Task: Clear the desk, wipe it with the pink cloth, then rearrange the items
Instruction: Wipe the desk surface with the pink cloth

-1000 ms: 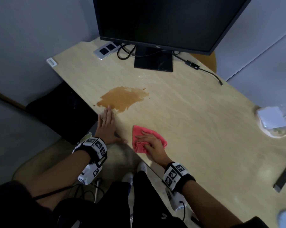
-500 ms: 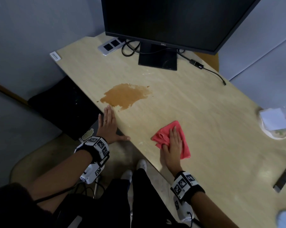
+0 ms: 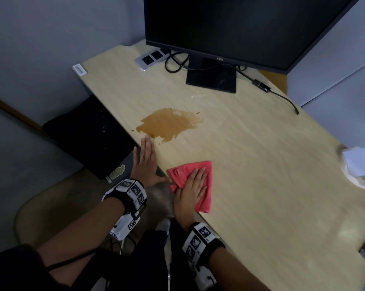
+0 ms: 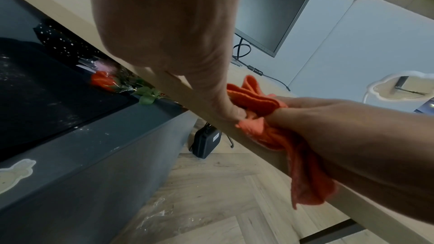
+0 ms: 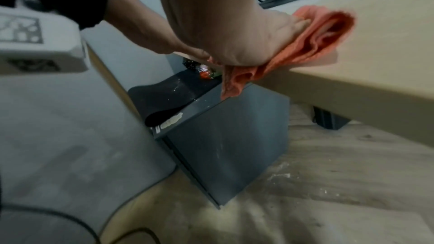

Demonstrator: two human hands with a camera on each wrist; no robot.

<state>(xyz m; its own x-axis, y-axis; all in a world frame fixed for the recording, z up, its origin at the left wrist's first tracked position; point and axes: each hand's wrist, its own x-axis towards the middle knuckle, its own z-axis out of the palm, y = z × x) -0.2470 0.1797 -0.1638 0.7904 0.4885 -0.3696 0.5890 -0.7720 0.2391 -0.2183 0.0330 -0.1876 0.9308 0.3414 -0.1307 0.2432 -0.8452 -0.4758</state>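
From the head view, the right hand [image 3: 191, 191] lies flat on the pink cloth [image 3: 200, 175] at the near edge of the desk [image 3: 261, 164], fingers straight and pressing it down. The left hand [image 3: 144, 164] rests open on the desk edge just beside it, fingers extended toward the brown spill [image 3: 169, 123]. A monitor [image 3: 240, 28] stands at the back.

Left wrist view: the left thumb touches the cloth [image 4: 253, 97] bunched at the desk edge, part of it hanging over.

Right wrist view: the palm presses the folded cloth [image 5: 317, 34], one corner drooping above a dark cabinet [image 5: 230, 136].
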